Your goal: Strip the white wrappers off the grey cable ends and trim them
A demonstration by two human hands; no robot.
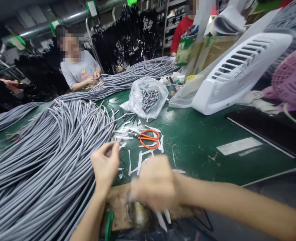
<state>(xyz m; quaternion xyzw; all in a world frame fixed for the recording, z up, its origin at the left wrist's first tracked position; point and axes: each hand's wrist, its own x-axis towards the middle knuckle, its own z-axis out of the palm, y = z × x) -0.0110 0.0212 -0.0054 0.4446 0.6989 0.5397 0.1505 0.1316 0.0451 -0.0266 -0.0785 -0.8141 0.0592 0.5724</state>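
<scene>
My left hand (105,164) is raised over the edge of a big heap of grey cables (50,150), fingers pinched together on something small I cannot make out. My right hand (156,184) is blurred by motion, curled into a loose fist above a worn wooden block (120,207) at the table's near edge; its fingers are smeared. White strips (138,164) lie scattered on the green table (200,140) just beyond both hands, with orange-handled scissors (150,138) among them.
A clear plastic bag of small grey pieces (148,98) sits behind the scissors. A white fan housing (238,73) and a pink basket (291,77) stand at right. A person in a grey shirt (79,72) works across the table; another in red (181,30) stands farther back.
</scene>
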